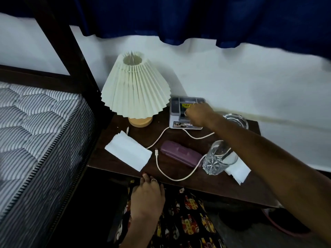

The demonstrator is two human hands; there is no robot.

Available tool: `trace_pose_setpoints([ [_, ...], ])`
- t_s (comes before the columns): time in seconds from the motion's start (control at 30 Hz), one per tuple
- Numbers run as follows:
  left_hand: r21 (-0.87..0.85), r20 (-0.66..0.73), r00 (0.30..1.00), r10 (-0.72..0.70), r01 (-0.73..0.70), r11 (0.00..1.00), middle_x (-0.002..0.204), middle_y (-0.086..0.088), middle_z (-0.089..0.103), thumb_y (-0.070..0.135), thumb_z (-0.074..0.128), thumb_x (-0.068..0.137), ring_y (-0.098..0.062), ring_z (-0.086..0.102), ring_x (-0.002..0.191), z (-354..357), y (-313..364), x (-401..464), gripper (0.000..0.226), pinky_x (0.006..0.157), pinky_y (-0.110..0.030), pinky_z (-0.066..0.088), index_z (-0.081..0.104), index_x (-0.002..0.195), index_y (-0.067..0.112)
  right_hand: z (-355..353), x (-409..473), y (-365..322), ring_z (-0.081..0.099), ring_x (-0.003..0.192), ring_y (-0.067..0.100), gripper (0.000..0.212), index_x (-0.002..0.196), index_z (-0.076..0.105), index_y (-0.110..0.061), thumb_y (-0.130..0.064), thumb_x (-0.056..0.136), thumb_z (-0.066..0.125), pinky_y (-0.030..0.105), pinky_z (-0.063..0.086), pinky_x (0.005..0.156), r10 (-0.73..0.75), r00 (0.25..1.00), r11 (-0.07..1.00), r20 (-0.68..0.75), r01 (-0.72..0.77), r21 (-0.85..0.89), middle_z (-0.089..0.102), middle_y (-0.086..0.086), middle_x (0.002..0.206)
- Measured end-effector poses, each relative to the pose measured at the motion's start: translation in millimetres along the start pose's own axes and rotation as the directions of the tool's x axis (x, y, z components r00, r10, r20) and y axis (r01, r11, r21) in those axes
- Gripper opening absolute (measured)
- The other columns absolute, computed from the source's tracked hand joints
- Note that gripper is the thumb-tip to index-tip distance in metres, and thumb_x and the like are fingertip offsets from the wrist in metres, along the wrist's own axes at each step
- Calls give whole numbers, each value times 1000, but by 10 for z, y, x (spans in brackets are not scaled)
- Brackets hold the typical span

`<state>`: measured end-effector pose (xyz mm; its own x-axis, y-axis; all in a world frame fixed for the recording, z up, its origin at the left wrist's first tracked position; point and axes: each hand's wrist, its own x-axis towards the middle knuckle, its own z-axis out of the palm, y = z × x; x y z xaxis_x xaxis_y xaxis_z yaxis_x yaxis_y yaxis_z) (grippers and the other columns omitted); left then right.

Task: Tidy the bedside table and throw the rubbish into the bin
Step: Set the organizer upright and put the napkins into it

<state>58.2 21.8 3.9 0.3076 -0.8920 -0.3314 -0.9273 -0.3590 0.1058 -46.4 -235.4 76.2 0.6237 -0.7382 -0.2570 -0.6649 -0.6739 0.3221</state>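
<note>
A dark wooden bedside table point(206, 183) carries a pleated cream lamp point(135, 90), a grey organiser tray point(176, 111), a white tissue point(128, 153), a purple case point(180, 154), a white cable point(161, 169), a cut-glass tumbler point(217, 158), a glass bowl point(236, 119) and more white tissue point(240, 171) under my right arm. My right hand point(198, 114) reaches over the organiser tray, fingers curled into it; whether it holds anything is hidden. My left hand point(147, 192) rests on the table's front edge, holding nothing.
A striped mattress point(35, 133) in a dark bed frame point(75, 56) stands to the left. Blue curtains point(197, 17) hang over the white wall behind. Patterned clothing point(188, 224) shows below the table edge. A dark round object with a pinkish rim point(275, 224) sits on the floor at right.
</note>
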Motion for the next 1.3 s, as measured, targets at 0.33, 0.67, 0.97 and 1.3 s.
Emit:
trace_pose_setpoints([
  [0.33, -46, 0, 1000, -5, 5, 999, 149, -10, 37, 39, 29, 99, -19, 50, 123, -72, 1, -23, 42, 95, -31, 43, 52, 124, 14, -33, 178, 106, 60, 104, 31, 22, 103, 65, -12, -19, 85, 55, 37, 46, 83, 137, 990, 959, -46, -121, 255, 66, 13, 108],
  [0.67, -70, 21, 1000, -7, 9, 997, 146, -9, 39, 39, 29, 99, -19, 51, 121, -95, 3, -18, 41, 92, -31, 45, 52, 122, 14, 53, 115, 74, 60, 108, 35, 23, 108, 64, -8, -15, 90, 50, 40, 47, 87, 95, 990, 991, -103, -85, 100, 65, 17, 112],
  [0.97, -61, 20, 1000, -13, 14, 998, 148, -9, 38, 39, 29, 99, -20, 53, 120, -94, -9, 0, 40, 93, -31, 45, 53, 121, 16, 222, 160, 93, 57, 113, 32, 22, 110, 62, -12, -19, 91, 53, 41, 50, 82, 23, 999, 979, -42, -14, 205, 65, 15, 112],
  [1.3, -55, 10, 1000, -29, 30, 998, 140, -9, 47, 37, 31, 98, -21, 56, 115, -96, -9, -28, 40, 91, -34, 46, 54, 121, 14, 140, -10, 85, 57, 111, 31, 30, 113, 63, -13, -28, 87, 62, 39, 49, 86, -11, 992, 968, -128, 42, 246, 64, 14, 114],
])
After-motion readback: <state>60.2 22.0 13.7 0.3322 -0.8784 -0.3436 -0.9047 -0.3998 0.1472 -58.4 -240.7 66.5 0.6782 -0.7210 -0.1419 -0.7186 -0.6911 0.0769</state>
